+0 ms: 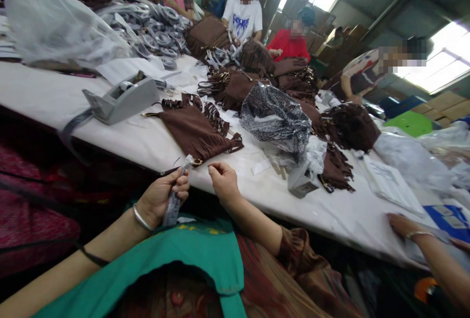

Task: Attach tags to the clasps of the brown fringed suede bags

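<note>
My left hand (157,199), with a bangle at its wrist, is closed around a strap wrapped in grey plastic (171,211). The strap's upper end pokes out above the fingers, beside a gold-coloured clasp (197,162) at the near corner of a brown fringed bag (193,129). That bag lies flat on the white table. Just right of the clasp, my right hand (224,184) has its fingers pinched together over the table edge. Whether anything is between them is hidden.
A grey tape dispenser (128,102) stands left of the bag. Plastic-wrapped straps (147,32) are heaped behind it. More brown bags (238,85) and a crumpled patterned plastic bag (275,120) lie to the right. A co-worker's hand (402,225) rests at the table's right; several people stand across.
</note>
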Demonstrator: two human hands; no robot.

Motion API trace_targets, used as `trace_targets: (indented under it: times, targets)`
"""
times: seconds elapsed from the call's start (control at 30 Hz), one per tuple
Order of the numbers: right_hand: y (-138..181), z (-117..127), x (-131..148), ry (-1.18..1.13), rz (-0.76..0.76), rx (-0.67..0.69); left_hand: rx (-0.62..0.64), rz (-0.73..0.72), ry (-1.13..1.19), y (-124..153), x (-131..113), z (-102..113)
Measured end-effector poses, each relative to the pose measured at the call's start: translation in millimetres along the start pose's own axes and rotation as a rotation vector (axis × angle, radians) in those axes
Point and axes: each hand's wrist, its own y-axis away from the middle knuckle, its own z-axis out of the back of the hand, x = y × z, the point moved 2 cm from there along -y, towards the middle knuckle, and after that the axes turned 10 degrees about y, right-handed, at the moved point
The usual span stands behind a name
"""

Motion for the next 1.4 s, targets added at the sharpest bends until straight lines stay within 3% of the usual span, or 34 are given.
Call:
trace_targets:
  times: [0.17,0.23,0.4,0.67,0.8,0.9,1.13,1.4]
  targets:
    - [13,-12,14,-0.247,-0.222,0.321,-0.005,-0.001,-0.044,-1,4,1]
    - [15,-19,18,-0.353,-0.270,0.385,0.003,0.002,-0.054,-1,5,1]
    - [10,-28,15,-0.462,-0.309,0.360,-0.003,0.005,-0.076,2,6,4]
    - [7,-22,13,-0.320,-0.259,0.347,0.007,0.000,-0.088,3,13,4]
    - [4,-26,6,-0.374,-0.383,0.462,-0.007,-0.021,-0.241,2,16,8]
    - [4,-31,-2,-0.405,-0.458,0.469,-0.026,-0.056,-0.414,0,19,10]
    - [18,-26,-2,-0.696,-0.411,0.508,-0.102,-0.328,-0.771,-4,18,8]
    - [20,-32,-1,-0.698,-0.481,0.539,-0.102,-0.332,-0.894,-7,30,10]
